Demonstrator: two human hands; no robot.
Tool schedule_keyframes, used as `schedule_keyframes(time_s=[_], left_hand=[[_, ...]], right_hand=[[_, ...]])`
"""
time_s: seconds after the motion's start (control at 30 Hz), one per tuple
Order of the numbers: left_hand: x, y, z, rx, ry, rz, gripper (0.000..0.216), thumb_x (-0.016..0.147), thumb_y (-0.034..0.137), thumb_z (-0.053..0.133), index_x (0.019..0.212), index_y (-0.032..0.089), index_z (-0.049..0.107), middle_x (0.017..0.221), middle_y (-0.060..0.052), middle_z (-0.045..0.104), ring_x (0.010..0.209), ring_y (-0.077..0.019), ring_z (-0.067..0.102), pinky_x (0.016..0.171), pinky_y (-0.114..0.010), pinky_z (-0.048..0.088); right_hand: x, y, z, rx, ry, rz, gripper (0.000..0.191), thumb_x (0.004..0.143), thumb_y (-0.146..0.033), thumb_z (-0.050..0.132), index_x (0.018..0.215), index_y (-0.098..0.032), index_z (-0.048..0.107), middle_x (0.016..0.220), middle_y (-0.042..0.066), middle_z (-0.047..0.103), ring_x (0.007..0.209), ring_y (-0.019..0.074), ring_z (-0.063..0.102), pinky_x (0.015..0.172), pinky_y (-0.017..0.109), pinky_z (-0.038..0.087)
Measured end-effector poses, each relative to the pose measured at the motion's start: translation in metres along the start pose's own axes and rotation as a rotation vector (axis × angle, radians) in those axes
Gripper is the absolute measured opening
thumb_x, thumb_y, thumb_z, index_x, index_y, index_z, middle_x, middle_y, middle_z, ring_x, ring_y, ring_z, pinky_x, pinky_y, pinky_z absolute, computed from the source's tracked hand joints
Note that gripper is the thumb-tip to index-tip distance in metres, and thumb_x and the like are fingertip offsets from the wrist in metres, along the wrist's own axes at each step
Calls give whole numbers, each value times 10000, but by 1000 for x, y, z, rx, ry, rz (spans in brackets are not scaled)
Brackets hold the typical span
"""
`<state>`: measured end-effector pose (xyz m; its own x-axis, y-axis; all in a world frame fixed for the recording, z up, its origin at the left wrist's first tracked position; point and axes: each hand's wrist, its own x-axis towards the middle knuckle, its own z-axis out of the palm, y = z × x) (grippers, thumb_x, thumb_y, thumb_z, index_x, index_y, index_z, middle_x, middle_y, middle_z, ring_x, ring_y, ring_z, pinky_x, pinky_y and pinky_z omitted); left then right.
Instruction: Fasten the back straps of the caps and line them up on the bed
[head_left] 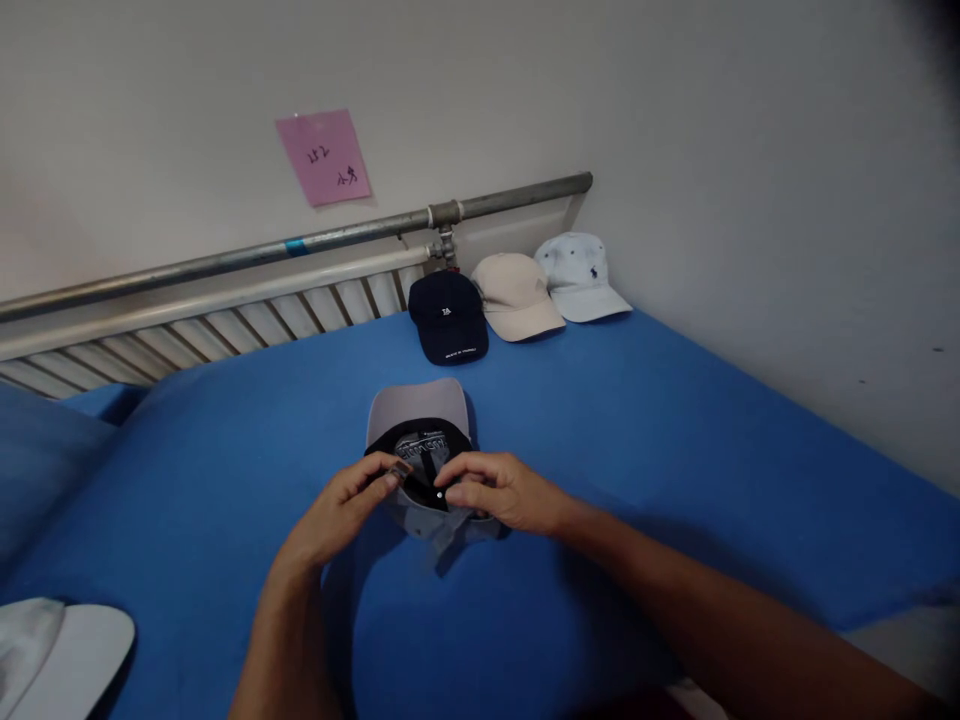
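Observation:
A grey baseball cap (418,404) lies upside down on the blue-covered surface, brim pointing away from me and its dark lining showing. At its back edge, my left hand (341,510) pinches the small buckle (400,470) of the cap's strap between thumb and fingers. My right hand (499,488) is closed on the other side of the back opening, thumb and fingers pinched at the cap's edge. Exactly what lies between the right fingertips is hidden. A loose grey flap of cloth hangs towards me below the hands.
Along the back stand a navy cap (448,315), a beige cap (516,295) and a pale blue cap (579,277). Part of a white cap (90,650) shows at lower left. Behind run a radiator (225,320) and metal pipe (367,228); a pink note (324,160) hangs above.

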<state>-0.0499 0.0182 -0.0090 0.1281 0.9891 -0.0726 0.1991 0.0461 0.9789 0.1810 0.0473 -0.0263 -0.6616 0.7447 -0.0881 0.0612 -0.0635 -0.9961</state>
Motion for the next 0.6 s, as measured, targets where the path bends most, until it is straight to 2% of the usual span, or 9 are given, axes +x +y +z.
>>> schedule_keyframes(time_s=[0.07, 0.17, 0.3, 0.43, 0.53, 0.6], left_hand=[[3, -7, 1, -50, 47, -19, 125, 711, 220, 717, 831, 201, 746, 782, -55, 677, 724, -186, 588, 662, -252, 472], [7, -17, 3, -69, 87, -15, 69, 724, 227, 708, 782, 192, 717, 711, -33, 626, 647, -147, 547, 601, -221, 437], [10, -21, 8, -45, 50, 1, 57, 739, 244, 692, 720, 191, 700, 673, -30, 606, 610, -141, 530, 574, -225, 417], [12, -21, 12, -77, 4, -6, 74, 721, 262, 701, 723, 188, 705, 685, -40, 625, 640, -156, 545, 619, -250, 424], [12, -23, 11, -117, -19, -29, 80, 733, 255, 677, 760, 185, 704, 699, -34, 626, 661, -155, 545, 645, -255, 410], [11, -23, 9, -138, -14, -40, 71, 752, 230, 641, 779, 193, 695, 710, -19, 616, 672, -150, 528, 656, -257, 393]], right_hand=[[0, 0, 0, 9, -15, 16, 201, 760, -282, 700, 944, -202, 695, 589, -65, 500, 525, 58, 443, 516, 197, 361], [2, 3, -1, 113, 52, -11, 120, 742, -222, 687, 858, -192, 694, 649, -46, 580, 582, 64, 514, 579, 207, 403], [9, 10, -5, 326, 176, -19, 124, 711, -206, 684, 828, -176, 659, 665, -40, 616, 552, 64, 548, 577, 215, 431], [20, 8, -12, 524, 191, 1, 162, 626, -155, 679, 767, -176, 601, 633, -29, 624, 599, 121, 613, 579, 253, 484], [36, -5, -16, 601, 169, -34, 226, 577, -114, 663, 793, -169, 624, 703, -15, 634, 619, 114, 595, 511, 219, 451], [47, -14, -16, 617, 163, -44, 228, 597, -141, 686, 820, -149, 640, 761, 4, 632, 606, 89, 562, 456, 183, 389]])
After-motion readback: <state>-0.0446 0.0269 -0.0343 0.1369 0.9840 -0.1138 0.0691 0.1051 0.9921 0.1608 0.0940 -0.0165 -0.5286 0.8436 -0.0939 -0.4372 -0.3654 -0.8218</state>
